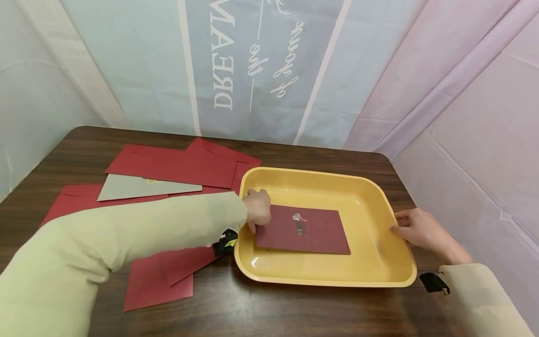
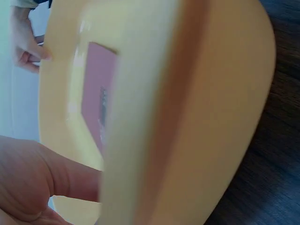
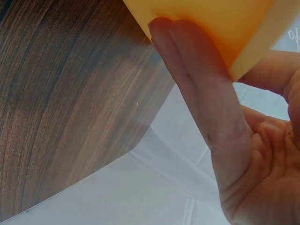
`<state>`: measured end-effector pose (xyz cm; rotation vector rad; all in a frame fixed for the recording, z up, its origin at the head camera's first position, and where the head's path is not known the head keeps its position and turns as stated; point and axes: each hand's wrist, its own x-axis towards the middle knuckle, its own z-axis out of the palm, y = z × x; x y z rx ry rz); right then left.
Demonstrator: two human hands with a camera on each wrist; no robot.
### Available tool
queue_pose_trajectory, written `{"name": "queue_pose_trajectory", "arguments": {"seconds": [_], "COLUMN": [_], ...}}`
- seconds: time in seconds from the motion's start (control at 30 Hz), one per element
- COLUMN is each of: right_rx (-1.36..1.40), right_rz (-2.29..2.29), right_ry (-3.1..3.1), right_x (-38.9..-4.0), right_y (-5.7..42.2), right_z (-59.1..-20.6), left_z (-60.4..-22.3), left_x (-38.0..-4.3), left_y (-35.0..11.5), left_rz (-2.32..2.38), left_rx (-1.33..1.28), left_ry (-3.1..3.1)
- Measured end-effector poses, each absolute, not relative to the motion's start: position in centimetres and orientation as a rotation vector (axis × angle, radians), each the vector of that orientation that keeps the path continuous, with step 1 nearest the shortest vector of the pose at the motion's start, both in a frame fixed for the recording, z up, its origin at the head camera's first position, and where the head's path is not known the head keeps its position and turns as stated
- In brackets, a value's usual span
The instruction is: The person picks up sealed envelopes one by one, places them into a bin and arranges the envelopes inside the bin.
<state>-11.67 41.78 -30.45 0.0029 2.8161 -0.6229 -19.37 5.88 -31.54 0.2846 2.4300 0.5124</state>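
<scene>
In the head view, a dark red card (image 1: 309, 236) with a small white emblem lies inside a yellow plastic tray (image 1: 379, 269). My left hand (image 1: 257, 208) reaches over the tray's left rim with bent fingers and grips the card by its upper left corner. The tray wall hides these fingertips in the left wrist view, where the thumb (image 2: 77, 180) passes behind the rim. My right hand (image 1: 423, 231) holds the tray's right rim, thumb on the inside. Seen from the right wrist, its long fingers (image 3: 201, 79) press against the tray's outer wall.
Several red envelopes (image 1: 172, 164) are spread over the left of the dark wooden table (image 1: 227, 309), some under my left sleeve. Between them lies a grey card (image 1: 134, 187). Cloth panels (image 1: 143, 56) with printed lettering stand along the table's back and sides.
</scene>
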Motion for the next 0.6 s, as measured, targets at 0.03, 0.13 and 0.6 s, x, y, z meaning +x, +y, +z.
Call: {"name": "queue_pose_trajectory", "arguments": {"seconds": [0.03,0.13,0.6], "right_rx": [0.004,0.009,-0.022], "right_rz": [-0.626,-0.627,-0.531], "right_ry": [2.815,2.817,2.862], "right_x": [-11.66,-11.67,-11.72], "right_y": [41.77,41.76,41.71], "right_z": [-30.43,-30.41,-30.35], "left_z": [-31.57,-31.64,-31.04], "left_x": [-19.29,-19.11,-18.44], "left_y": [5.95,6.12,5.39], "left_rz": [0.508,0.492,0.551], "left_rx": [0.283,0.275,0.350], "left_ry": [2.435,2.450,2.494]}}
